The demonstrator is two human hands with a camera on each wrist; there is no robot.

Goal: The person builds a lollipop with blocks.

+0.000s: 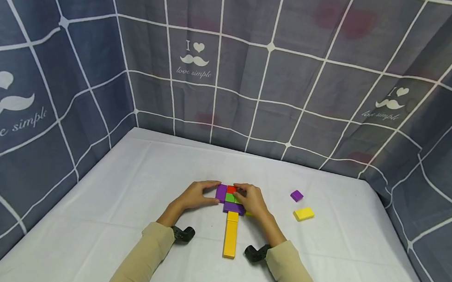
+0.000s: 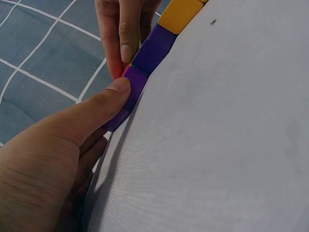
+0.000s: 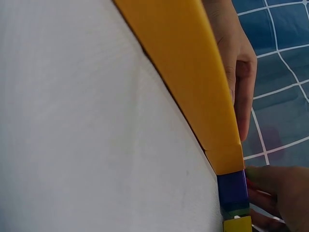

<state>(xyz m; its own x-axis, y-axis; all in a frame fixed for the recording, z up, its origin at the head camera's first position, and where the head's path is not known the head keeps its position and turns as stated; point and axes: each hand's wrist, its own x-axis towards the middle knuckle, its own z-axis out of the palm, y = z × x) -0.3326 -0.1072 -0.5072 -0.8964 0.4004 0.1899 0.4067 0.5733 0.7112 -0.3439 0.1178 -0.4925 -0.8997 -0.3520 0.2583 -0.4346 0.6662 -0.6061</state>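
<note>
My left hand (image 1: 195, 195) spans an upright purple block (image 1: 221, 193) at the left of a flat block arrangement, thumb at its near end and fingers at its far end. In the left wrist view, the left thumb (image 2: 118, 87) presses that block. My right hand (image 1: 253, 200) pinches at a red block (image 1: 231, 189), partly covering it. Green blocks (image 1: 229, 197) lie just below the red one. Beneath them is a crosswise purple block (image 1: 234, 208), with a long orange-yellow block column (image 1: 230, 239) running toward me. A yellow block (image 3: 237, 224) sits partly hidden beside my right hand.
To the right lie a loose purple block (image 1: 297, 195) and a loose yellow block (image 1: 303, 214). A white cloth (image 1: 85, 236) covers the table, and grey checked curtains (image 1: 238, 68) surround its back and sides. Black wrist devices (image 1: 183, 234) sit below both hands.
</note>
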